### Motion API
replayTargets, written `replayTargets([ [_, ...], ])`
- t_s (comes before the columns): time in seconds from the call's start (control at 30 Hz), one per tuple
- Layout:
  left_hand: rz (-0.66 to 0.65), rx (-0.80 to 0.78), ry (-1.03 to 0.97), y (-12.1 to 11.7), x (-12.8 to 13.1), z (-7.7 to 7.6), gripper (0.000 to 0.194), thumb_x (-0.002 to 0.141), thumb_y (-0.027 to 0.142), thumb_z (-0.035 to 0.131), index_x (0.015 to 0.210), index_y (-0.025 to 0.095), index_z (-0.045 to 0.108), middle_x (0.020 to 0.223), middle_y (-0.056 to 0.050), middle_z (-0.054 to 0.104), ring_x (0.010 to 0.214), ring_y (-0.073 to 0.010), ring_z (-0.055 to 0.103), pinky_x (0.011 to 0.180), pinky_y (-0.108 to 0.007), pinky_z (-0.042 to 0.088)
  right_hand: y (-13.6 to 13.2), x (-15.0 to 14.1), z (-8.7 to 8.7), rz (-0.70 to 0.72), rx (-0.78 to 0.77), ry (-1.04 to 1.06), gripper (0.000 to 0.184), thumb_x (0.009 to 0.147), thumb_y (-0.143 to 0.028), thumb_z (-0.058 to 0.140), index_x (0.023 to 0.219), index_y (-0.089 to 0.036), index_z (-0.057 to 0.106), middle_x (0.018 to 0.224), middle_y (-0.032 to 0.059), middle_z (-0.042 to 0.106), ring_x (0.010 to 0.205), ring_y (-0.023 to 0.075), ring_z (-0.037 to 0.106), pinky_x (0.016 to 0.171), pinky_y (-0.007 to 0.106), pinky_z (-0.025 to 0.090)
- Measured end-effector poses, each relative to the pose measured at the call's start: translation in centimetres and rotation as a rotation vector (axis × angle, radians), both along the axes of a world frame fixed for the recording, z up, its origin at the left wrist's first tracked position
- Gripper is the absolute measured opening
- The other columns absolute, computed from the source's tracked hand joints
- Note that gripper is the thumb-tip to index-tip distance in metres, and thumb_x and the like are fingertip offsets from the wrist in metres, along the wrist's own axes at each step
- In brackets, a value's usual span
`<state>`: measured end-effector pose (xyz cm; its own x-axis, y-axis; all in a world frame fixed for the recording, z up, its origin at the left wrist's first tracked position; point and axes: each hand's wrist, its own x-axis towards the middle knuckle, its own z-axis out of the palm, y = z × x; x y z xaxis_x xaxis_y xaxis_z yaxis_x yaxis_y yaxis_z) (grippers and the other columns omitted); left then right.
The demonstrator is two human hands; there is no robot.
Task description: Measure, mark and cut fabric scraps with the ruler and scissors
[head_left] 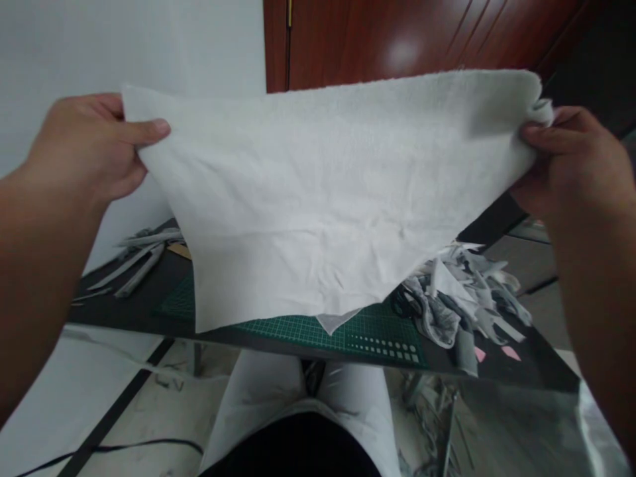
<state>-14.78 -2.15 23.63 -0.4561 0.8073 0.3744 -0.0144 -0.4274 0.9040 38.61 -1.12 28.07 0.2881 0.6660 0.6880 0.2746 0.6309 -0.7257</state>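
Observation:
A piece of white fabric (318, 192) is stretched out in the air between my two hands, above the table. My left hand (94, 142) pinches its upper left corner, thumb on the near side. At the upper right, my right hand (581, 152) grips the other end, where the edge is bunched and folded. Faint wrinkles cross the lower half of the cloth. Behind it, a green cutting mat (382, 334) is partly hidden, and a small white cloth corner (335, 321) shows below the fabric's bottom edge.
Grey and white fabric scraps (462, 298) are heaped on the right of the black table (536, 364), beside dark scissor handles (405, 303). Fabric strips (142, 262) lie at the left. A brown wooden door (372, 40) stands behind. More scraps (427, 424) lie on the floor.

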Motion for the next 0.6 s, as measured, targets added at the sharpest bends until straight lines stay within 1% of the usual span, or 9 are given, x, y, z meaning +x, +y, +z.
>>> replayTargets([
  [0.07, -0.001, 0.112, 0.113, 0.3, -0.7, 0.0, 0.028, 0.084, 0.002, 0.072, 0.111, 0.008, 0.065, 0.108, -0.002, 0.076, 0.1, -0.014, 0.068, 0.095, -0.036, 0.061, -0.4, -0.1, -0.4, -0.033, -0.023, 0.026, 0.028, 0.087, 0.005, 0.058, 0.078, -0.021, 0.053, 0.093, 0.0034, 0.063, 0.081, 0.0159, 0.063, 0.072, 0.038, 0.05],
  [0.13, 0.034, 0.162, 0.191, 0.8, -1.4, -0.2, 0.03, 0.087, 0.006, 0.071, 0.115, 0.01, 0.063, 0.11, 0.001, 0.075, 0.101, -0.0133, 0.068, 0.093, -0.037, 0.062, -1.0, -1.0, -0.7, -0.085, -0.063, 0.07, 0.029, 0.088, 0.002, 0.061, 0.075, -0.022, 0.053, 0.089, 0.0035, 0.061, 0.077, 0.0161, 0.061, 0.07, 0.037, 0.05],
  [0.17, 0.064, 0.158, 0.205, 1.0, -1.6, -0.3, 0.032, 0.086, 0.007, 0.072, 0.116, 0.014, 0.062, 0.109, 0.004, 0.074, 0.101, -0.012, 0.068, 0.09, -0.034, 0.063, -1.4, -1.6, -0.8, -0.103, -0.089, 0.093, 0.03, 0.089, 0.001, 0.061, 0.073, -0.023, 0.053, 0.087, 0.0034, 0.06, 0.075, 0.0158, 0.06, 0.069, 0.037, 0.05],
  [0.23, 0.138, 0.149, 0.225, 1.6, -1.9, -0.5, 0.036, 0.083, 0.01, 0.075, 0.114, 0.021, 0.059, 0.103, 0.01, 0.073, 0.097, -0.0098, 0.069, 0.075, -0.024, 0.065, -2.1, -2.8, -0.9, -0.114, -0.144, 0.127, 0.03, 0.09, 0.001, 0.059, 0.072, -0.023, 0.057, 0.084, 0.0029, 0.059, 0.07, 0.0143, 0.058, 0.069, 0.036, 0.05],
  [0.33, 0.258, 0.159, 0.314, 2.4, -1.8, -0.5, 0.035, 0.084, 0.014, 0.074, 0.111, 0.021, 0.052, 0.09, 0.01, 0.068, 0.088, -0.0077, 0.068, 0.053, -0.01, 0.053, -1.9, -3.8, -1.2, -0.077, -0.153, 0.16, 0.029, 0.091, 0.004, 0.055, 0.074, -0.019, 0.062, 0.082, 0.0029, 0.06, 0.069, 0.0114, 0.057, 0.072, 0.037, 0.05],
  [0.4, 0.339, 0.171, 0.389, 3.1, -1.6, -0.3, 0.03, 0.088, 0.013, 0.067, 0.113, 0.018, 0.049, 0.087, 0.01, 0.063, 0.087, -0.0068, 0.067, 0.052, -0.007, 0.046, -1.0, -3.6, -1.4, -0.05, -0.11, 0.159, 0.029, 0.091, 0.004, 0.055, 0.072, -0.017, 0.061, 0.079, 0.0033, 0.06, 0.069, 0.011, 0.058, 0.071, 0.036, 0.049],
  [0.43, 0.362, 0.172, 0.412, 3.4, -1.6, -0.1, 0.029, 0.089, 0.013, 0.065, 0.113, 0.017, 0.049, 0.086, 0.009, 0.062, 0.087, -0.0068, 0.067, 0.054, -0.008, 0.046, -0.5, -3.4, -1.5, -0.049, -0.09, 0.161, 0.03, 0.091, 0.004, 0.055, 0.07, -0.018, 0.06, 0.077, 0.0037, 0.06, 0.068, 0.0114, 0.059, 0.069, 0.036, 0.049],
  [0.5, 0.333, 0.178, 0.4, 3.9, -1.6, 0.4, 0.027, 0.088, 0.013, 0.065, 0.111, 0.016, 0.051, 0.084, 0.01, 0.061, 0.083, -0.0069, 0.065, 0.06, -0.012, 0.05, 0.4, -2.9, -1.7, -0.064, -0.068, 0.169, 0.033, 0.091, 0.003, 0.057, 0.066, -0.019, 0.056, 0.075, 0.0052, 0.06, 0.067, 0.0128, 0.061, 0.064, 0.036, 0.048],
  [0.6, 0.172, 0.207, 0.301, 3.9, -1.6, 1.2, 0.025, 0.08, 0.008, 0.068, 0.099, 0.018, 0.055, 0.083, 0.01, 0.062, 0.079, -0.0076, 0.063, 0.071, -0.02, 0.058, 0.4, -2.7, -1.9, -0.047, -0.012, 0.143, 0.031, 0.088, 0.001, 0.061, 0.068, -0.022, 0.057, 0.084, 0.0084, 0.066, 0.076, 0.0183, 0.067, 0.064, 0.038, 0.05],
])
